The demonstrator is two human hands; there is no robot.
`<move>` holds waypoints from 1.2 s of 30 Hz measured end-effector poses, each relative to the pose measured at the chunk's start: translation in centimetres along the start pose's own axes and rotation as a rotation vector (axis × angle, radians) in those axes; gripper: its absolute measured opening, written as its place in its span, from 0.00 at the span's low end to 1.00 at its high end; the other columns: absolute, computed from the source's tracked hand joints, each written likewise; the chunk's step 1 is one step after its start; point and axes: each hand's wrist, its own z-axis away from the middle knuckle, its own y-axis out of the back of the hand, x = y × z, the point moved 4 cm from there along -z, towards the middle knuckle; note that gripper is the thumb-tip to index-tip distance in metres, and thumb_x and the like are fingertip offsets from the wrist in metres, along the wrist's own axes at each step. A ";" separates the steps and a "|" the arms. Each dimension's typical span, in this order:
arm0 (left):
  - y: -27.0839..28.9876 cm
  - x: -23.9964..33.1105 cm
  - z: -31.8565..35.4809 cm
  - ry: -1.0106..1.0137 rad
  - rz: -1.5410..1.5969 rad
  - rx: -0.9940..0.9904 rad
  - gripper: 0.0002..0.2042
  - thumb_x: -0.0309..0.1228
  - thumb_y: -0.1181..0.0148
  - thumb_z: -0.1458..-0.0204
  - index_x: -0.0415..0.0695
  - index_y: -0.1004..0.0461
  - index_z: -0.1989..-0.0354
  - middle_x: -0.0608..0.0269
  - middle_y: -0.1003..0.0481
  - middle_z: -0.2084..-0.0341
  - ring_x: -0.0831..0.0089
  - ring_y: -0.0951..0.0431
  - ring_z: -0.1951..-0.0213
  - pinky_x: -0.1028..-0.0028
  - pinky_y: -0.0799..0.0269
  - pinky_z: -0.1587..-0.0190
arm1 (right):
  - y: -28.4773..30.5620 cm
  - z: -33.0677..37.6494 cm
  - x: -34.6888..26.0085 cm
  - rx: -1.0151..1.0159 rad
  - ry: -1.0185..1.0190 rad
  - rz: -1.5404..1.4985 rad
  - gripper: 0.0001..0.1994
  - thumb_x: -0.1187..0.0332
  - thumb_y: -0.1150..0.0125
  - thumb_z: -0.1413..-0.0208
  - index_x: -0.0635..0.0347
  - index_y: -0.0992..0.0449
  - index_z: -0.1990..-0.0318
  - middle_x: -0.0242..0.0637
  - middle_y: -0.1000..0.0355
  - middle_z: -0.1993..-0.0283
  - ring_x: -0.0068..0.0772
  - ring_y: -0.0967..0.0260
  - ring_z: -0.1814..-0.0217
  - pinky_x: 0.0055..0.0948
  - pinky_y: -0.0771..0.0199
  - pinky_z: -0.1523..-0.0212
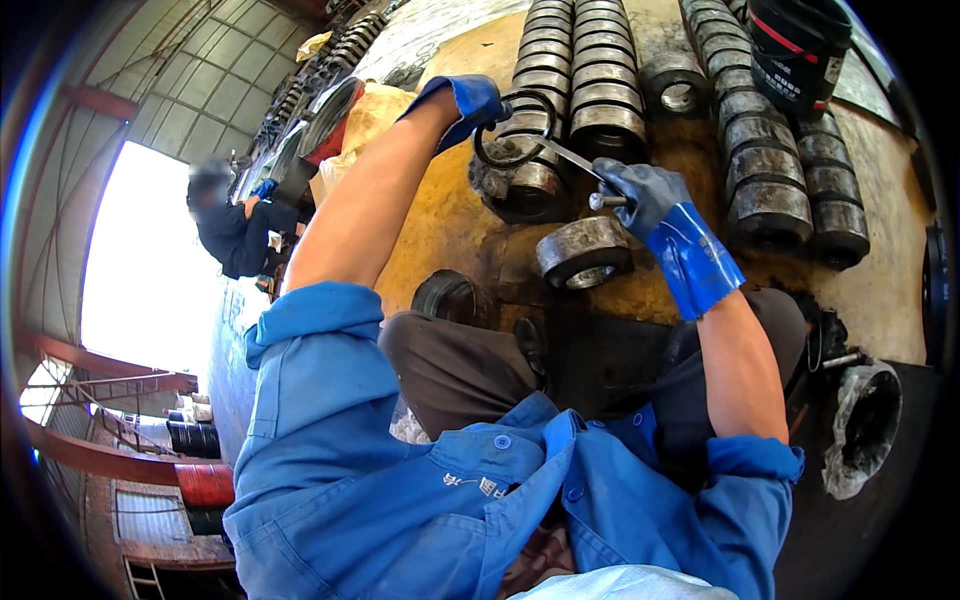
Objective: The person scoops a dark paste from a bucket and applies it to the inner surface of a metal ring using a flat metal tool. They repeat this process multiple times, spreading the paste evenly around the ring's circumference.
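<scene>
My left hand (468, 108), in a blue glove, is closed on the edge of a thin black ring (551, 118), holding it up in front of a row of metal rollers (605, 75). My right hand (648, 195), in a dark-palmed blue glove, grips a flat metal tool (570, 156). The tool's far end meets the ring's right side; a round metal end (607, 200) sticks out by my right fingers. A grey fuzzy wad (490, 182) hangs below the ring, and I cannot tell what it rests on. One loose metal roller (585, 250) lies just below my hands.
More roller rows (765, 185) stand to the right, with a black bucket (800, 55) behind them. A plastic-wrapped black ring (865, 430) lies at lower right. Another person (235, 225) sits at far left. Yellow wrapping (375, 120) lies beyond my left forearm.
</scene>
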 end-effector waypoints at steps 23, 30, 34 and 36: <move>-3.2 -4.0 4.6 -0.035 0.090 -0.004 0.23 0.48 0.47 0.47 0.36 0.23 0.73 0.55 0.24 0.78 0.67 0.26 0.74 0.69 0.33 0.69 | -0.3 0.1 -0.1 0.134 -0.080 -0.261 0.25 0.75 0.39 0.58 0.45 0.26 0.48 0.41 0.26 0.54 0.46 0.27 0.55 0.36 0.24 0.56; -3.2 -4.7 5.2 -0.025 0.254 0.076 0.19 0.45 0.44 0.47 0.37 0.24 0.68 0.57 0.23 0.76 0.72 0.25 0.72 0.73 0.34 0.69 | -2.6 0.1 2.1 0.152 -0.179 -0.627 0.13 0.76 0.45 0.43 0.60 0.26 0.50 0.32 0.26 0.69 0.18 0.34 0.73 0.20 0.33 0.72; -4.4 -6.7 4.1 -0.019 0.598 0.066 0.14 0.40 0.44 0.47 0.39 0.24 0.69 0.60 0.22 0.73 0.77 0.24 0.72 0.78 0.35 0.70 | -3.8 0.0 2.6 0.032 -0.389 -0.819 0.12 0.70 0.48 0.38 0.62 0.26 0.50 0.32 0.25 0.69 0.14 0.35 0.75 0.19 0.34 0.75; -4.5 -7.3 3.8 -0.008 0.707 0.094 0.13 0.39 0.43 0.47 0.39 0.24 0.69 0.61 0.21 0.71 0.78 0.23 0.72 0.79 0.35 0.72 | -4.8 0.1 3.2 0.012 -0.505 -0.928 0.12 0.68 0.48 0.38 0.61 0.26 0.50 0.33 0.25 0.69 0.15 0.34 0.75 0.19 0.33 0.75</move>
